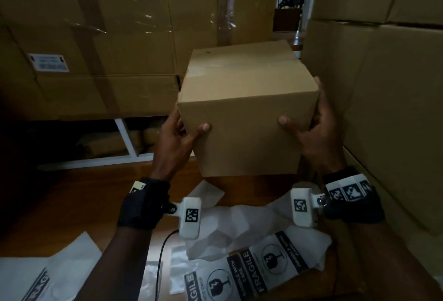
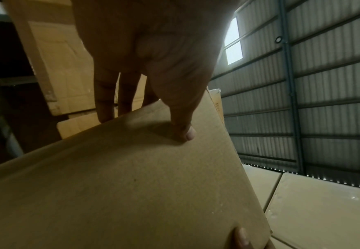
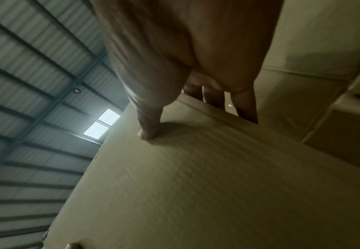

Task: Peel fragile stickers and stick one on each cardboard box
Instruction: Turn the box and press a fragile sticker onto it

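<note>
Left hand (image 1: 176, 137), right hand (image 1: 314, 132), gripping cardboard box (image 1: 247, 108) sides, thumbs in front

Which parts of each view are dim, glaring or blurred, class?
Head view: dim overall, its left edge near black; the fragile stickers stay readable. Left wrist view: the skylight glares, leaving the left hand backlit above the cardboard box. Right wrist view: the right hand is soft and blurred.

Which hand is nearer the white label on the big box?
Left. The left hand grips the small box's left side, on the same side as the white label. The right hand grips the box's far side.
</note>
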Demonstrator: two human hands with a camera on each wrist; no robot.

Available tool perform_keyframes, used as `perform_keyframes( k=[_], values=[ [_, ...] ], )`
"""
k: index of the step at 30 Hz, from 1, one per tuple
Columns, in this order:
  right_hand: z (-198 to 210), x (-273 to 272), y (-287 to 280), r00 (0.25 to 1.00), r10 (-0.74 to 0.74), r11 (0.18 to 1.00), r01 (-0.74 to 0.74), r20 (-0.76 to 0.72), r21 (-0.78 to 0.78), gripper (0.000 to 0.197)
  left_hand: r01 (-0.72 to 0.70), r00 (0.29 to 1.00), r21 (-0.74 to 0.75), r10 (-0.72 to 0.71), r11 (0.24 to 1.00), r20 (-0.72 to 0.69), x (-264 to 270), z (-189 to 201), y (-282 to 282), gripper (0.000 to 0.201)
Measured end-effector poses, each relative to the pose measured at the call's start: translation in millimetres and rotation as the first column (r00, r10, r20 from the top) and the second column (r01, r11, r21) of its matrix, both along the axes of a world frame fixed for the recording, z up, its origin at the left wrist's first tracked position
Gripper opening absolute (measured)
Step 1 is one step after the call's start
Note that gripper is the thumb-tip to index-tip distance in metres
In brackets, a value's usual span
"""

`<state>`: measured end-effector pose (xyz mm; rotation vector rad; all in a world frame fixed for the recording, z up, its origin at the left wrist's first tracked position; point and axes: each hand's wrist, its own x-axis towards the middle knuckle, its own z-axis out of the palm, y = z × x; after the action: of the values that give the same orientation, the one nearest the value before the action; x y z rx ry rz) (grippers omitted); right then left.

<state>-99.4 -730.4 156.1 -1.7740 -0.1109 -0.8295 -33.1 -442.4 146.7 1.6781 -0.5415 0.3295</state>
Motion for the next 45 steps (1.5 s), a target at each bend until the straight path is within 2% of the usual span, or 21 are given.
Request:
perform_keyframes(
  k=[6,8,11,12,14,17,22,27,32,33,37,41,43,45],
  values=[
    [5.2,4.8,73.7,0.998,0.054,0.998,-0.055,0.035,0.011,0.109,-0.063,0.996,0.038,0.060,0.997,0.066,-7.7,16.9,82.1,0.079],
    [0.9,7.6,108.0,0.998,0.063,0.997,-0.064,0.016,0.038,0.099,-0.082,0.994,0.067,0.077,0.994,0.083,-6.4,16.2,116.4,0.083],
    [-15.1,15.2,166.9,0.998,0.063,0.996,-0.062,-0.002,0.070,0.074,-0.101,0.993,0.092,0.094,0.991,0.074,-1.6,9.8,175.5,0.086],
    [-20.7,17.3,187.5,0.999,0.054,0.996,-0.053,-0.011,0.075,0.072,-0.109,0.992,0.102,0.102,0.989,0.074,0.5,7.1,195.9,0.087],
    [-32.8,21.6,224.8,0.999,0.031,0.998,-0.029,-0.029,0.058,0.076,-0.120,0.991,0.124,0.111,0.985,0.074,4.5,0.9,234.9,0.089],
    [-50.2,27.0,275.3,0.991,0.026,0.998,-0.019,-0.134,0.059,0.079,-0.137,0.990,0.147,0.134,0.979,0.035,8.3,-10.2,285.2,0.089],
    [-71.5,40.0,341.1,0.972,0.056,0.995,-0.037,-0.227,0.088,0.083,-0.187,0.982,0.164,0.190,0.969,-0.002,18.4,-40.1,348.6,0.086],
    [-102.8,60.6,375.6,0.946,0.084,0.995,-0.065,-0.314,0.072,0.087,-0.206,0.971,0.170,0.223,0.964,-0.084,30.8,-75.7,386.8,0.090],
    [-131.4,76.0,389.8,0.907,0.069,0.998,-0.067,-0.415,0.020,0.116,-0.255,0.936,0.236,0.300,0.938,-0.183,40.0,-117.0,404.0,0.094],
    [-134.1,76.2,392.3,0.901,0.068,0.998,-0.067,-0.427,0.018,0.114,-0.258,0.931,0.244,0.308,0.935,-0.196,40.5,-123.1,404.6,0.094],
    [-142.7,76.8,397.9,0.883,0.082,0.997,-0.065,-0.462,0.052,0.087,-0.248,0.930,0.228,0.297,0.942,-0.215,44.8,-139.9,405.2,0.094],
    [-146.9,81.1,396.8,0.870,0.036,0.998,-0.053,-0.491,-0.021,0.085,-0.248,0.934,0.231,0.296,0.941,-0.201,44.5,-139.3,405.4,0.087],
    [-155.5,72.6,402.2,0.880,-0.101,0.994,0.071,-0.465,-0.081,0.082,-0.267,0.927,0.278,0.324,0.923,-0.187,39.1,-146.3,409.6,0.076],
    [-165.7,53.8,414.4,0.852,-0.295,0.955,0.265,-0.433,-0.131,0.066,-0.325,0.902,0.363,0.402,0.873,-0.159,26.0,-156.4,415.4,0.063]
  ],
)
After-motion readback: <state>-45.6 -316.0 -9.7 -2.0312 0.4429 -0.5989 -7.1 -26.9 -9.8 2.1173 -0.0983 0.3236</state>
